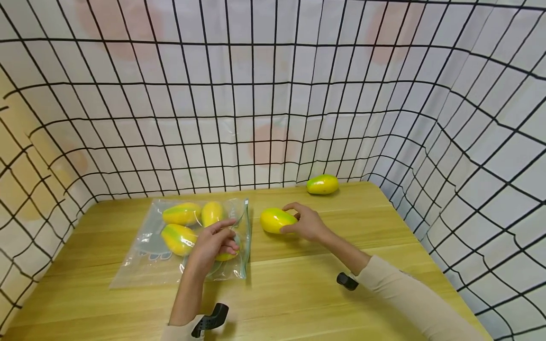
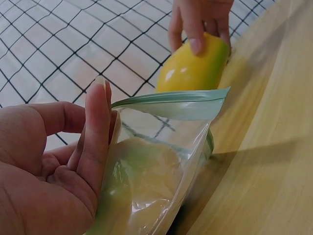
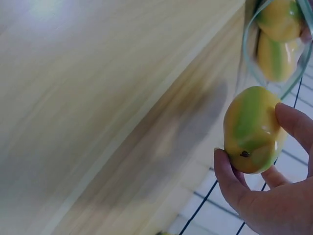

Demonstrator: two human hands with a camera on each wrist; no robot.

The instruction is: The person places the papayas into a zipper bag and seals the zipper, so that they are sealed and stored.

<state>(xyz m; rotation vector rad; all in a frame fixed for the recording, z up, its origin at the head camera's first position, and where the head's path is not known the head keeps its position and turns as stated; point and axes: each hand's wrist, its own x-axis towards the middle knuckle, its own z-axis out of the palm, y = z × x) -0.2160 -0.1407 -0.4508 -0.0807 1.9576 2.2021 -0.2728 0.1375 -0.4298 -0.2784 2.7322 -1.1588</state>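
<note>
A yellow-green mango (image 1: pixel 274 220) is held between the thumb and fingers of my right hand (image 1: pixel 309 223), just to the right of the bag's mouth. In the right wrist view the same mango (image 3: pixel 252 129) shows its stem spot. The clear zip bag (image 1: pixel 142 265) lies on the table with several mangoes (image 1: pixel 181 214) inside. My left hand (image 1: pixel 212 246) is over the bag near its green zip edge (image 2: pixel 195 100). Its fingers pinch the bag's rim in the left wrist view, and the mouth gapes in the right wrist view.
Another mango (image 1: pixel 323 184) lies at the back right of the wooden table (image 1: pixel 298 298), close to the black wire grid (image 1: pixel 264 99). The grid stands along the back and both sides, with pale cloth behind it.
</note>
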